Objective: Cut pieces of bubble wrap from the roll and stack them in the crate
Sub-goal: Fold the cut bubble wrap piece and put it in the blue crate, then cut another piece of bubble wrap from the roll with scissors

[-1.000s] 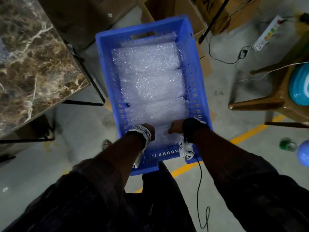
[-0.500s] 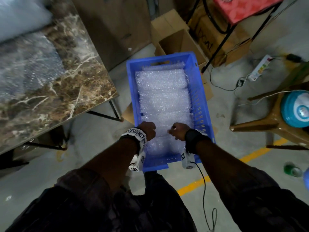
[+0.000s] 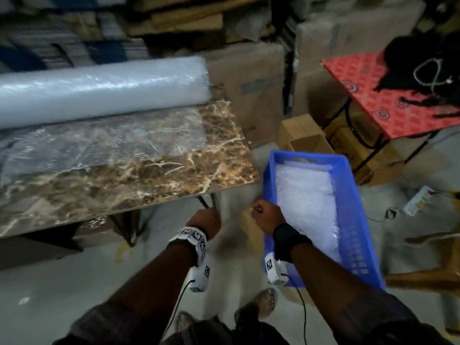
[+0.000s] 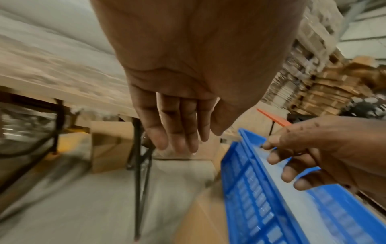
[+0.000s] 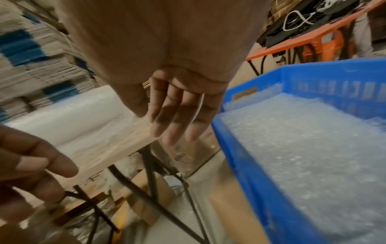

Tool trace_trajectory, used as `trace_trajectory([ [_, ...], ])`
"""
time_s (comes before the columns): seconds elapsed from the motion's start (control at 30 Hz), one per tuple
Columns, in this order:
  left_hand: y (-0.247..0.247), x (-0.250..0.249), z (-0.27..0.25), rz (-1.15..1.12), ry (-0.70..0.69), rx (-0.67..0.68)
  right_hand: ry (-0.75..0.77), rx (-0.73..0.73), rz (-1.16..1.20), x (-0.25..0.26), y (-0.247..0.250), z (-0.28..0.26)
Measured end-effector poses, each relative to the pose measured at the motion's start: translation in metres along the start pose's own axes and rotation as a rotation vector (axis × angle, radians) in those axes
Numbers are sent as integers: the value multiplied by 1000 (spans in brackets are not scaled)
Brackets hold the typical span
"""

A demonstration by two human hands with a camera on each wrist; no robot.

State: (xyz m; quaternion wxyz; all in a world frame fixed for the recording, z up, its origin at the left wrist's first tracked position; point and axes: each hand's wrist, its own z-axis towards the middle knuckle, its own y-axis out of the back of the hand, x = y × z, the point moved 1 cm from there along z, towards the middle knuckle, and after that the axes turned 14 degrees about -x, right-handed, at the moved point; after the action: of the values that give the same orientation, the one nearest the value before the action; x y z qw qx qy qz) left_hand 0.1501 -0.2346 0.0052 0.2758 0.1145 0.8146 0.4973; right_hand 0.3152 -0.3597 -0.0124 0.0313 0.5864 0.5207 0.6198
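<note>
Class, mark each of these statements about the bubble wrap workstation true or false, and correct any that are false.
1. The blue crate already holds bubble wrap pieces. True.
2. The left hand grips a pair of scissors. False: its fingers hang straight and hold nothing.
3. The bubble wrap roll lies on the marble table. True.
4. The right hand presses down on the roll. False: it hangs empty in the air beside the crate's rim.
5. The crate stands on the marble table. False: it sits lower, to the right of the table.
</note>
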Motion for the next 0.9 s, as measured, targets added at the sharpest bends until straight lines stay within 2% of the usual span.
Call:
trace_trajectory([
  [0.17, 55, 134, -41, -92, 133, -194, 190, -16, -8, 100, -72, -30],
  [0.3, 92, 242, -82, -144, 256, -333, 343, 87, -13, 180, -156, -57],
  [0.37, 98, 264, -96, -180, 305, -375, 374, 141, -11, 195, -182, -63],
  [0.5, 119, 347, -134, -263, 441, -495, 559, 242, -12, 269, -257, -98],
  [0.63, 133, 409, -155, -316, 554, -576, 648, 348, -9, 336, -312, -119],
  [0.73, 151, 447, -161, -319, 599, -631, 691, 356, 33, 381, -342, -129],
  [0.9, 191, 531, -146, -287, 700, -735, 777, 329, 152, 455, -427, -128],
])
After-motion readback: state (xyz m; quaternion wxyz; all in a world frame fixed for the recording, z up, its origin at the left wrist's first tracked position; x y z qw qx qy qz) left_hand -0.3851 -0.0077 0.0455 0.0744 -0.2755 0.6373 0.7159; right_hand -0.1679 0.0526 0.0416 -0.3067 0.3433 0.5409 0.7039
